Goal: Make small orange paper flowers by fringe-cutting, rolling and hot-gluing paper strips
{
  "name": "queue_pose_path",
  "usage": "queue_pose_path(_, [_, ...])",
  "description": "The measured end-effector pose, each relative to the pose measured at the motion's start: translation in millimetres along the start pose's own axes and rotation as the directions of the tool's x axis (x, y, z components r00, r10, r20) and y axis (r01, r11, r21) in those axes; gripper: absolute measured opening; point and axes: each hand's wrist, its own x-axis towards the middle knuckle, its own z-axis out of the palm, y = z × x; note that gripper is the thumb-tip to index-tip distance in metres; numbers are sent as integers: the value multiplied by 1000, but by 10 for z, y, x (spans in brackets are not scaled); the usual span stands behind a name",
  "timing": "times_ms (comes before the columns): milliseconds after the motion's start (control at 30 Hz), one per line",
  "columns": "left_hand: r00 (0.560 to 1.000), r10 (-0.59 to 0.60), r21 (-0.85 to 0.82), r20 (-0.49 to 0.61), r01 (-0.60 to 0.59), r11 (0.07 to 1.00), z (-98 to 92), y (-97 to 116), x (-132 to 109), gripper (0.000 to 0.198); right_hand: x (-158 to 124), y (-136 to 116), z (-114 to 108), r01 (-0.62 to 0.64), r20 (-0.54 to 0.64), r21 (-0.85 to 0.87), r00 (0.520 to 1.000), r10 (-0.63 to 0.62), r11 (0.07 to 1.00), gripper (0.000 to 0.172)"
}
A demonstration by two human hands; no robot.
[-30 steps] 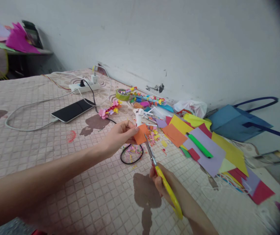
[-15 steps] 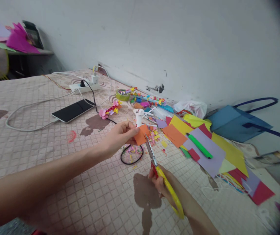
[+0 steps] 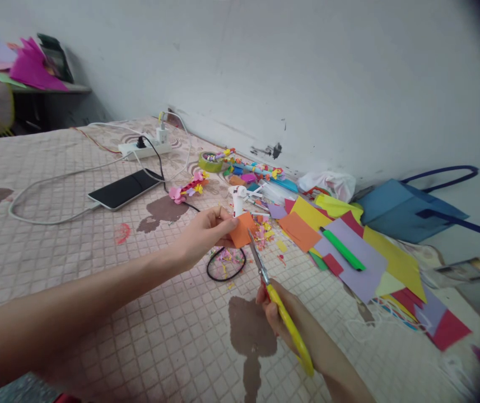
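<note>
Between the thumb and fingers of my left hand (image 3: 212, 228) is a small piece of orange paper (image 3: 243, 230), held up over the quilted cover. My right hand (image 3: 282, 313) is closed around the handles of yellow-and-red scissors (image 3: 260, 263). Their blades point up at the paper's lower right edge and look nearly closed. Behind the paper stands a white glue gun (image 3: 238, 200), its lower part hidden. Bits of cut paper (image 3: 265, 232) lie scattered just past and below the orange piece.
A phone (image 3: 125, 190) charges at left beside a power strip (image 3: 145, 148) with loose cables. Coloured paper sheets (image 3: 349, 252) with a green marker (image 3: 343, 249) spread at right, near a blue bag (image 3: 410, 210). Paper-flower sticks (image 3: 189, 189) and a tape roll (image 3: 210, 162) lie farther back.
The scissors have turned slightly in my right hand, and their blades look closer together at the paper's edge. My left hand and the orange paper have barely moved.
</note>
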Motion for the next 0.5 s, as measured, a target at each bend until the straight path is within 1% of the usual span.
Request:
queue_pose_path(100, [1000,2,-3,-4,-2,1000,3,-1,2,23,-5,1,-1,-22,1,-23,1000,22,999,28])
queue_pose_path(267, [1000,6,8,-8,-6,1000,-2,-9,6,23,-9,21,4,-12,-7,-74,1000,12,997,28])
queue_pose_path(333, [1000,9,7,-7,-9,1000,-5,-9,6,22,-8,35,8,-49,3,-42,999,49,998,28])
queue_pose_path(433, [1000,8,8,-8,-8,1000,-4,-2,4,21,-4,64,10,-125,23,52,992,124,991,34])
queue_pose_path(500, [1000,8,0,-12,-8,1000,-3,5,4,21,3,78,12,-150,35,95,988,148,984,37])
